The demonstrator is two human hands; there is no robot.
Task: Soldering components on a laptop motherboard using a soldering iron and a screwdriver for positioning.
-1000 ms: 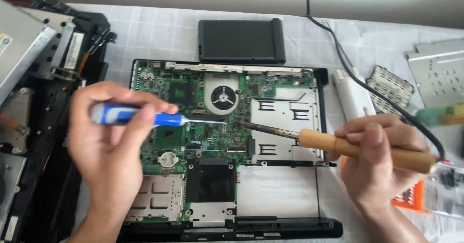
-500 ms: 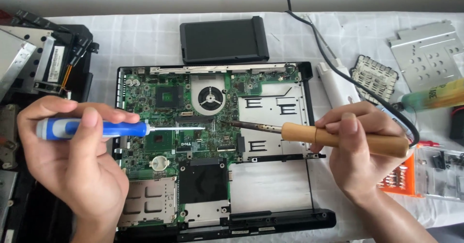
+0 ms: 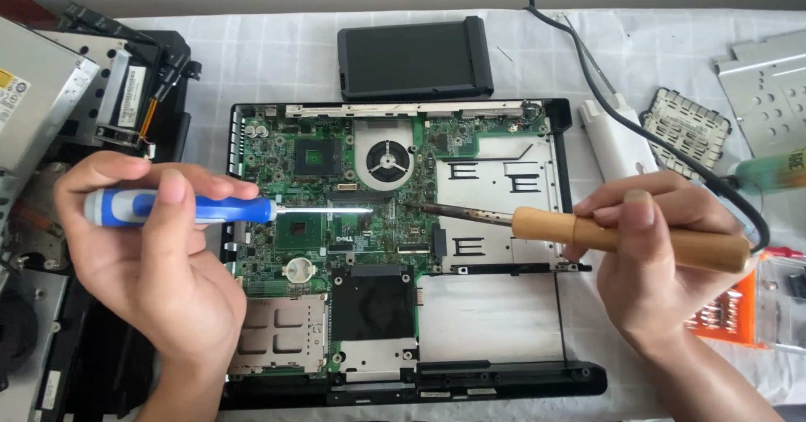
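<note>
Gripping a blue-handled screwdriver [image 3: 180, 209] with fingers curled tight round its handle, the left hand [image 3: 151, 262] holds the shaft level so that its tip lies over the green circuit board [image 3: 336, 212] of an opened laptop base [image 3: 403, 246], just near of the round fan [image 3: 387, 161]. The right hand [image 3: 659, 254] is closed the same way round the wooden handle of a soldering iron [image 3: 621, 237], whose dark tip points left and meets the board close beside the screwdriver's tip. Far of the base lies a black battery pack [image 3: 414, 57]; an orange bit holder [image 3: 726, 317] sits at the right.
</note>
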